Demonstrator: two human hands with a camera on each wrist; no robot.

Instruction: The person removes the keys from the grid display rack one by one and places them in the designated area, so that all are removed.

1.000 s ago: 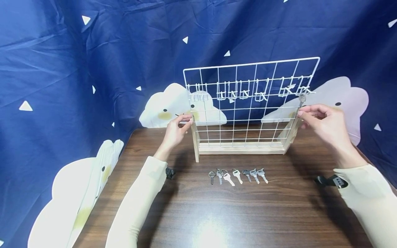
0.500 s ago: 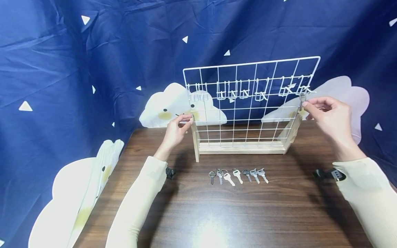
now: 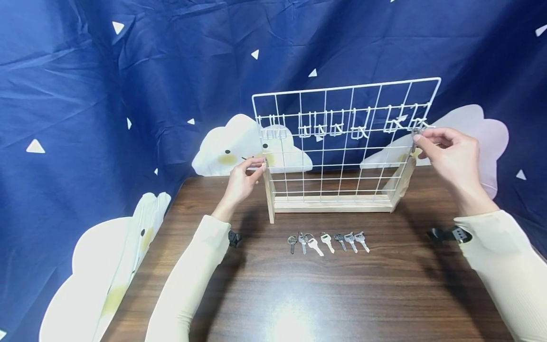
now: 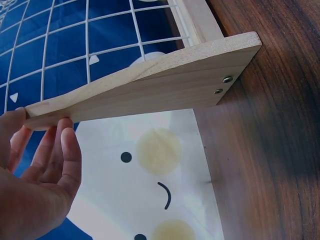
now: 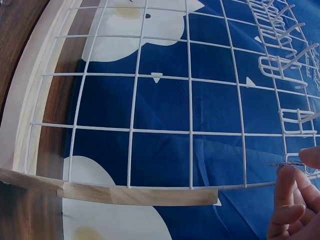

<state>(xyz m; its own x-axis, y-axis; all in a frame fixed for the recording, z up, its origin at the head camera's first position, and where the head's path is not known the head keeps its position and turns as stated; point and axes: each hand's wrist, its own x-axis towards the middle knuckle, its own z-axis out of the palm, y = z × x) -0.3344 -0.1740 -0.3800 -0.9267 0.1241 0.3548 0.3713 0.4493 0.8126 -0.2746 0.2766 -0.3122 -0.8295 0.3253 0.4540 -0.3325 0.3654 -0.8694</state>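
A white wire grid rack (image 3: 344,88) in a wooden frame stands on the table. My left hand (image 3: 242,180) grips the upper end of its left wooden side piece (image 4: 150,90), thumb on the front edge and fingers behind. At the rack's right side, my right hand (image 3: 453,152) pinches a small metal key (image 5: 286,164) between thumb and index finger. The key is right below the rightmost white hook (image 3: 416,124); the fingers hide much of it. Further white hooks (image 3: 360,132) hang in a row along the grid's upper part.
Several keys, some with rings, lie in a row on the dark wooden table (image 3: 239,294) in front of the rack, among them a silver key (image 3: 327,243). A blue curtain (image 3: 192,57) with cloud prints hangs behind and at the sides.
My right hand has risen along the rack's right edge with the key, then shifted slightly left toward the rightmost hook. The left hand keeps its grip in the same place.
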